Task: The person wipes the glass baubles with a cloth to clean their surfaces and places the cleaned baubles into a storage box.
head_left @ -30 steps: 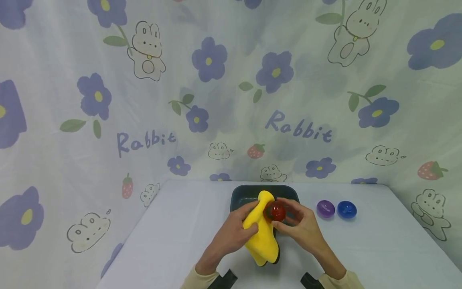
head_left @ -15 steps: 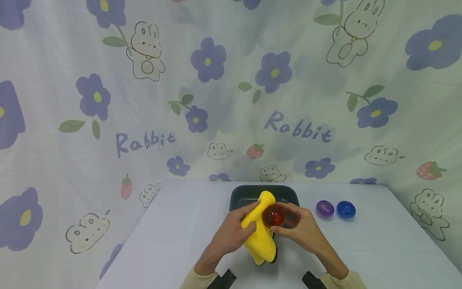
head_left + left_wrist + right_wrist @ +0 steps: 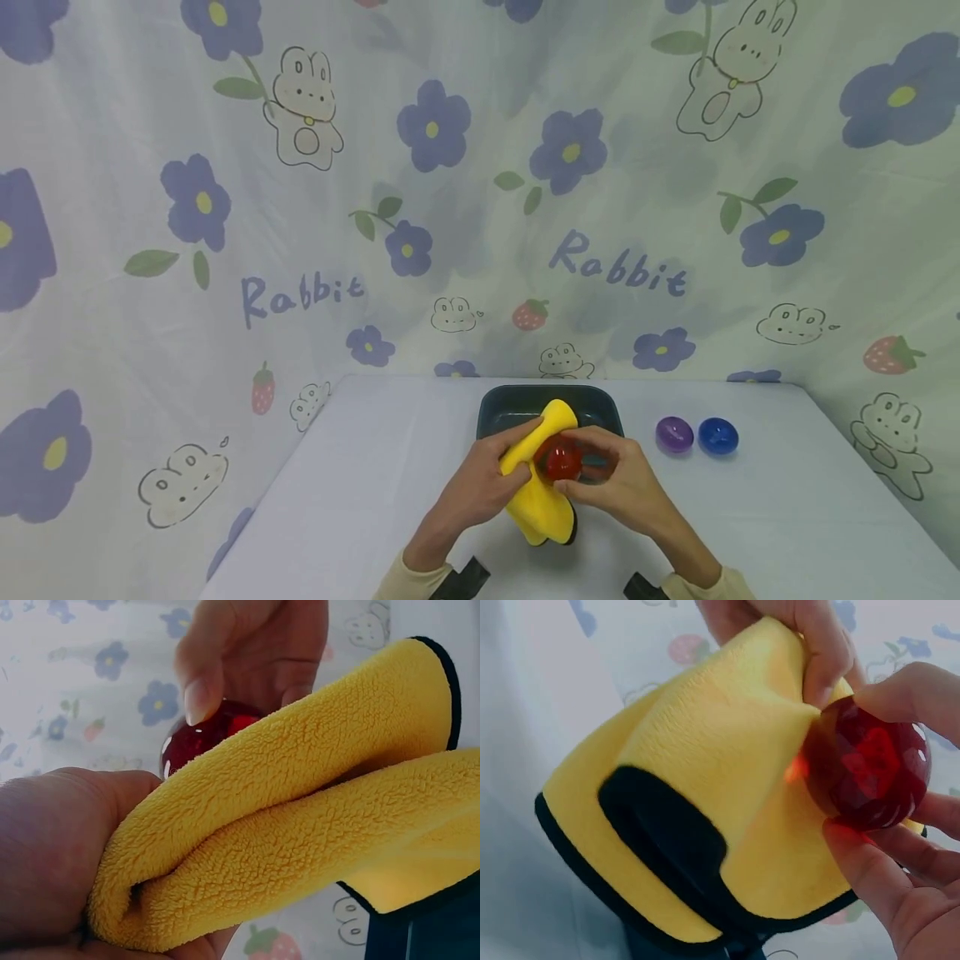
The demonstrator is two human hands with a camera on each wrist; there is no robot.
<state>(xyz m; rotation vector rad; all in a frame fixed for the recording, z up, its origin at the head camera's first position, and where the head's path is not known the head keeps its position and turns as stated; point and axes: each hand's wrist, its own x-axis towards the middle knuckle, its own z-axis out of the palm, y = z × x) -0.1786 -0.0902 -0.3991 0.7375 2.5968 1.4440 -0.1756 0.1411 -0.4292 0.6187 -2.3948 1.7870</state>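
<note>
Red ball [image 3: 564,462] touching yellow cloth [image 3: 546,507], tray [image 3: 510,408] sitting at 12 o'clock; half-curled right hand [image 3: 626,479] pinching ball, left hand [image 3: 480,483] gripping folded cloth. Wiping seemingly underway, unfinished; purple ball [image 3: 675,435], blue ball [image 3: 718,437] lying near 3 o'clock, progress unclear.

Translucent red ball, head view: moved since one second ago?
Yes, the red ball moved down the picture and slightly left, against the dark rectangular tray.

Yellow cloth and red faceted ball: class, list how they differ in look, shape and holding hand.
The yellow cloth is fuzzy and matte; the red faceted ball is glossy and translucent. The cloth hangs in folds; the ball is rounded. The left hand grips the cloth; the right hand holds the ball. Both are hand-held.
</note>
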